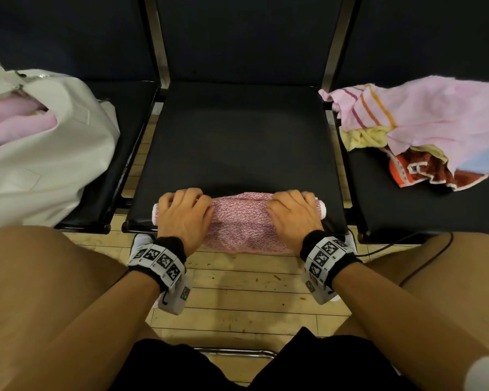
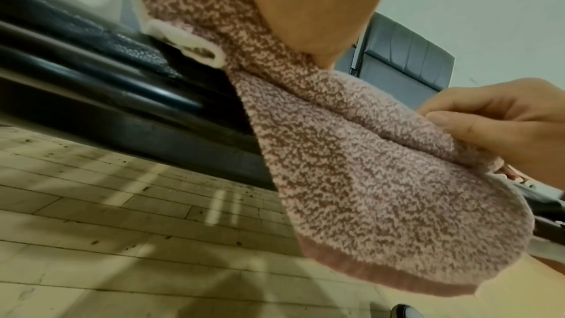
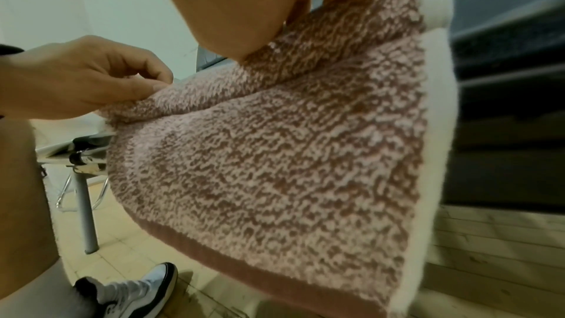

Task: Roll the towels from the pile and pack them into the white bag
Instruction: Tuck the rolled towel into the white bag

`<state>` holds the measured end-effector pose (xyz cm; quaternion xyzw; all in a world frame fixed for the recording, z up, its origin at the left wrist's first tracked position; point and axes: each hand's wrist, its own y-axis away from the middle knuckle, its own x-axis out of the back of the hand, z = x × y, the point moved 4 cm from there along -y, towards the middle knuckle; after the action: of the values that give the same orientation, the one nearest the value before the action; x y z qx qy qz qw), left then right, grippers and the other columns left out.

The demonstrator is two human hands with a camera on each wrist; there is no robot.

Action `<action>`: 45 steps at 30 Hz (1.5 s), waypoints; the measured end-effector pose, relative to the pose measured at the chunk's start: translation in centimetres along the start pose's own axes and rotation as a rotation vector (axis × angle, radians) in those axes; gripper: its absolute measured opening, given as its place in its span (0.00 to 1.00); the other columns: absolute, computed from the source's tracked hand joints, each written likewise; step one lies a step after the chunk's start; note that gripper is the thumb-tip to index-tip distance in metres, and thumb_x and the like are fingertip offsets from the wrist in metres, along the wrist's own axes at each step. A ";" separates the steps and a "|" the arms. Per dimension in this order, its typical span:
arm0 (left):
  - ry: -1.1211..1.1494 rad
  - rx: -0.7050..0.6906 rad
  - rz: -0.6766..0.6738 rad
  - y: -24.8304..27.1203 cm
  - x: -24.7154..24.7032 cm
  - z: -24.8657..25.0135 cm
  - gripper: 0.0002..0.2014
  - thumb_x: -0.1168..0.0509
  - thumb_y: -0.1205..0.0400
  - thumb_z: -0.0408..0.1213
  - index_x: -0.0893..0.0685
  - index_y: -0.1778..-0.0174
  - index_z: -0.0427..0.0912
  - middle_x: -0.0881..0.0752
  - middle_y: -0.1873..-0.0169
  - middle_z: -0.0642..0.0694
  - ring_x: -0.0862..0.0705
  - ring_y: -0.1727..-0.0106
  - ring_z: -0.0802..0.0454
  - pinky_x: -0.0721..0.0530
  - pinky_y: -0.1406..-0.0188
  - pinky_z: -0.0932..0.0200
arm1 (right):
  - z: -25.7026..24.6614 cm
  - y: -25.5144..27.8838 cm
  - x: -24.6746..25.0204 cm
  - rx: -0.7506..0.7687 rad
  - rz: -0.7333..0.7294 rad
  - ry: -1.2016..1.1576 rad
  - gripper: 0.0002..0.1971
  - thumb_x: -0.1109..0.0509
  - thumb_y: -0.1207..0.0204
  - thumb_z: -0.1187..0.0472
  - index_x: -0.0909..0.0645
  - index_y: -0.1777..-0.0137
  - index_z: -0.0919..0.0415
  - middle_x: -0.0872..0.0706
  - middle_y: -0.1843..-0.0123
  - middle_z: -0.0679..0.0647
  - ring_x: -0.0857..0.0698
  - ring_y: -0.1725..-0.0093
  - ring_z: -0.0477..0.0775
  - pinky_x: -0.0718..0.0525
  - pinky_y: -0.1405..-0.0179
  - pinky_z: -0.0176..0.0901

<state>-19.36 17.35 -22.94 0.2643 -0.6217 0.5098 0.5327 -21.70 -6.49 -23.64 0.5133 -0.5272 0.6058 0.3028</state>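
Two hands' grip (image 1: 239,207) rolls one speckled towel (image 1: 242,221).

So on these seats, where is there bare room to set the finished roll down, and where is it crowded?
The middle seat is bare from its backrest down to the speckled pink towel under both hands. The left seat is mostly covered by the white bag, leaving a strip along its right edge. The towel pile crowds the right seat's back; its front is bare.

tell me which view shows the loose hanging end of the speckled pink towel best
The right wrist view: the hanging end of the speckled pink towel fills the frame, with its darker border and white edge. The left wrist view shows it too, at an angle. The head view shows only a small part below the seat edge, between both hands.
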 end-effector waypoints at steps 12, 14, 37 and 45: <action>-0.029 0.054 -0.239 0.2 -1.1 -0.4 0.23 0.45 0.19 0.55 0.18 0.33 0.49 0.13 0.42 0.49 0.18 0.39 0.44 0.33 0.32 0.36 | 0.4 0.4 -0.8 -0.119 -0.243 -0.007 0.20 0.41 0.18 0.50 0.24 0.28 0.51 0.18 0.31 0.47 0.25 0.30 0.52 0.42 0.24 0.54; -0.077 0.060 -0.273 0.0 -0.8 -0.3 0.22 0.44 0.18 0.51 0.21 0.30 0.49 0.13 0.42 0.49 0.19 0.41 0.44 0.30 0.36 0.40 | 0.3 0.1 -0.8 -0.123 -0.277 0.002 0.21 0.42 0.19 0.56 0.26 0.26 0.51 0.19 0.31 0.47 0.25 0.30 0.52 0.42 0.24 0.54; -0.109 0.082 0.330 -13.2 13.8 -2.1 0.22 0.29 0.33 0.25 0.17 0.45 0.46 0.17 0.54 0.44 0.22 0.51 0.38 0.35 0.46 0.44 | 2.9 -12.5 15.2 -0.034 0.386 0.062 0.30 0.31 0.38 0.73 0.19 0.34 0.53 0.19 0.35 0.53 0.25 0.34 0.57 0.40 0.32 0.58; -0.146 0.027 -0.410 -2.7 1.1 -2.0 0.33 0.35 0.30 0.26 0.23 0.27 0.53 0.15 0.38 0.50 0.19 0.36 0.43 0.30 0.37 0.44 | 2.6 -1.2 1.8 0.018 -0.113 -0.009 0.38 0.24 0.55 0.78 0.14 0.41 0.52 0.16 0.45 0.52 0.16 0.47 0.58 0.33 0.45 0.53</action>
<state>-16.56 18.55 -21.11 0.4284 -0.5849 0.3786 0.5753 -20.36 -8.93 -21.77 0.5478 -0.4931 0.5901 0.3295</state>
